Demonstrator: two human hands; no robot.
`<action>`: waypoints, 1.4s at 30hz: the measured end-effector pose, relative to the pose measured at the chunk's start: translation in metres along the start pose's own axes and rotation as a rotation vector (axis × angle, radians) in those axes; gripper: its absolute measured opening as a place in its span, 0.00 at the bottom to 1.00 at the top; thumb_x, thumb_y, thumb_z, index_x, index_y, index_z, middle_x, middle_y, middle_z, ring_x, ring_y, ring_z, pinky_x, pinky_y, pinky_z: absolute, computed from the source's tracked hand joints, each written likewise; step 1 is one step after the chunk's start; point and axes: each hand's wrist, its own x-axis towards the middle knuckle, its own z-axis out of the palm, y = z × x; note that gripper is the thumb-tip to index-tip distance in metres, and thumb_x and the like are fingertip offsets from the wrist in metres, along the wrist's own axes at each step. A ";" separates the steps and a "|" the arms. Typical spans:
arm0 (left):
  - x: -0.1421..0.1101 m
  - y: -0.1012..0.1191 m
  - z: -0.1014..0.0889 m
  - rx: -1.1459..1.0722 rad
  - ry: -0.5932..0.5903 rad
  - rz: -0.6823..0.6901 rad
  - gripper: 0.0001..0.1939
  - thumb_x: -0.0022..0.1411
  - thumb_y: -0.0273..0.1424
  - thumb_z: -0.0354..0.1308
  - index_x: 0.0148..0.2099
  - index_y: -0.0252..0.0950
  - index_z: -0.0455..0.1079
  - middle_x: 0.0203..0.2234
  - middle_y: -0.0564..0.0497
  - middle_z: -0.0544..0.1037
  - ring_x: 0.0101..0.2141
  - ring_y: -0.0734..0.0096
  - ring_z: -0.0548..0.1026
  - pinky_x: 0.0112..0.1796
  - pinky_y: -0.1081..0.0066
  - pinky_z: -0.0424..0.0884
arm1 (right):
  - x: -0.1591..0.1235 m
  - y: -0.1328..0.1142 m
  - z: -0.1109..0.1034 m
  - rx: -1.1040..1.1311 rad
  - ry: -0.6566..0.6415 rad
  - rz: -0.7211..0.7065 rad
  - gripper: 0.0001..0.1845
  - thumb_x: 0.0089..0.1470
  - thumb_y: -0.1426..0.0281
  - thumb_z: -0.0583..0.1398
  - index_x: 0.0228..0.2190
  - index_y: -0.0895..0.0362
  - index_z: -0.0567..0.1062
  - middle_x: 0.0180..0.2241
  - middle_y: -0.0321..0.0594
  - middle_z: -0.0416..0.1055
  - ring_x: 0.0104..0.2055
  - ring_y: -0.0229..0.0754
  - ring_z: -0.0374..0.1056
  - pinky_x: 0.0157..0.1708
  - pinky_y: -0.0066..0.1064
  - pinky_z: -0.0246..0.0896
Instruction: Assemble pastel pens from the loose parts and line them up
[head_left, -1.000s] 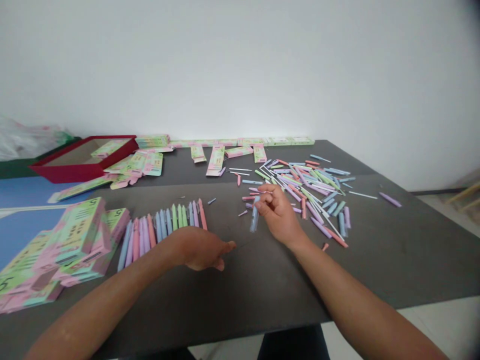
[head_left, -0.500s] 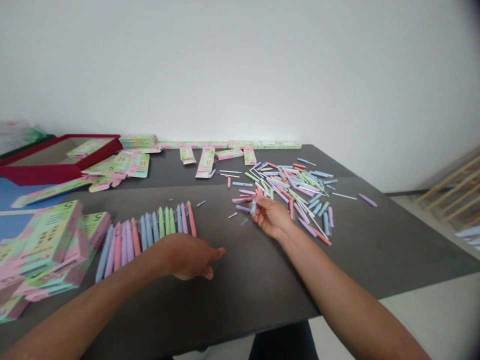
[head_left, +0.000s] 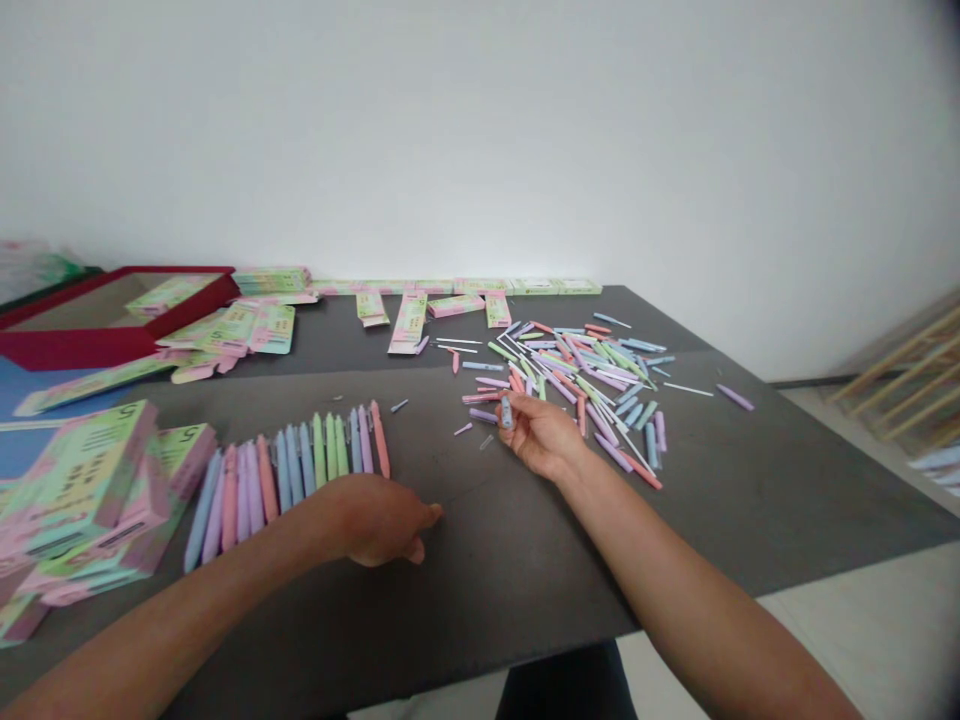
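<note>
My right hand [head_left: 541, 435], off at about one o'clock, pinches a short pale-blue plastic pen part [head_left: 507, 412] narrowly in its fingertips, at the edge of a loose heap of pastel plastic pen pieces [head_left: 592, 385] on the dark grey table [head_left: 510, 570]. My left hand [head_left: 375, 520], empty and loosely curved, sits palm down near twelve o'clock, just beside a tight row of slim pastel pens [head_left: 292, 465], with pink-and-green printed cardboard boxes [head_left: 82, 500] stacked at ten o'clock.
</note>
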 end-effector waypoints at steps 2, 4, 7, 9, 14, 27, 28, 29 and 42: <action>0.001 0.000 0.000 0.004 -0.004 0.002 0.29 0.62 0.35 0.52 0.63 0.36 0.55 0.43 0.34 0.76 0.40 0.47 0.76 0.35 0.59 0.71 | -0.005 -0.001 0.005 -0.070 -0.012 -0.108 0.06 0.48 0.72 0.61 0.30 0.59 0.69 0.17 0.30 0.65 0.16 0.29 0.58 0.16 0.20 0.55; 0.003 0.001 -0.001 -0.002 -0.014 -0.004 0.29 0.61 0.35 0.53 0.63 0.36 0.55 0.43 0.33 0.76 0.40 0.46 0.76 0.35 0.58 0.72 | -0.013 0.000 0.014 -0.129 -0.044 -0.238 0.10 0.47 0.69 0.63 0.33 0.58 0.69 0.19 0.30 0.66 0.17 0.30 0.60 0.17 0.21 0.57; 0.006 0.002 -0.004 -0.009 -0.049 -0.026 0.29 0.62 0.35 0.52 0.64 0.34 0.53 0.44 0.32 0.76 0.41 0.46 0.75 0.36 0.56 0.71 | -0.027 0.011 0.030 -0.218 -0.170 -0.376 0.11 0.48 0.66 0.62 0.34 0.57 0.68 0.23 0.31 0.68 0.21 0.31 0.63 0.21 0.23 0.60; 0.007 0.003 -0.007 -0.003 -0.066 -0.038 0.30 0.62 0.35 0.53 0.64 0.35 0.52 0.46 0.32 0.74 0.42 0.46 0.75 0.37 0.56 0.71 | -0.034 0.021 0.036 -0.303 -0.319 -0.373 0.11 0.50 0.65 0.61 0.34 0.56 0.67 0.26 0.33 0.70 0.23 0.32 0.65 0.24 0.25 0.62; 0.010 0.000 -0.012 -0.035 -0.069 -0.024 0.29 0.62 0.34 0.53 0.63 0.34 0.55 0.43 0.32 0.76 0.39 0.48 0.76 0.36 0.57 0.71 | -0.033 0.026 0.031 -0.378 -0.414 -0.311 0.11 0.51 0.64 0.61 0.34 0.55 0.66 0.27 0.34 0.71 0.24 0.35 0.67 0.26 0.29 0.64; 0.020 -0.001 -0.008 -0.054 -0.036 0.003 0.30 0.60 0.34 0.55 0.63 0.34 0.54 0.43 0.34 0.76 0.41 0.49 0.75 0.36 0.58 0.70 | -0.044 0.013 0.047 -0.413 -0.156 -0.611 0.10 0.54 0.62 0.58 0.37 0.53 0.65 0.29 0.34 0.71 0.26 0.35 0.67 0.29 0.28 0.63; 0.021 0.000 -0.008 -0.048 -0.031 0.001 0.30 0.60 0.35 0.55 0.63 0.34 0.55 0.45 0.33 0.75 0.41 0.49 0.74 0.37 0.58 0.70 | -0.043 0.015 0.047 -0.424 -0.212 -0.567 0.10 0.53 0.63 0.58 0.37 0.53 0.65 0.29 0.35 0.71 0.26 0.35 0.67 0.28 0.28 0.63; 0.021 0.001 -0.008 -0.043 -0.038 0.002 0.31 0.60 0.35 0.55 0.63 0.34 0.54 0.46 0.33 0.75 0.42 0.49 0.74 0.37 0.58 0.70 | -0.042 0.017 0.047 -0.432 -0.274 -0.509 0.10 0.53 0.63 0.59 0.36 0.53 0.65 0.29 0.35 0.71 0.25 0.35 0.67 0.28 0.28 0.63; 0.017 0.004 -0.015 -0.015 -0.124 0.010 0.34 0.61 0.33 0.53 0.66 0.31 0.45 0.42 0.31 0.76 0.41 0.49 0.75 0.37 0.57 0.70 | -0.025 0.033 0.033 0.046 -0.226 -0.011 0.12 0.48 0.65 0.63 0.32 0.57 0.68 0.20 0.33 0.72 0.18 0.34 0.67 0.18 0.23 0.62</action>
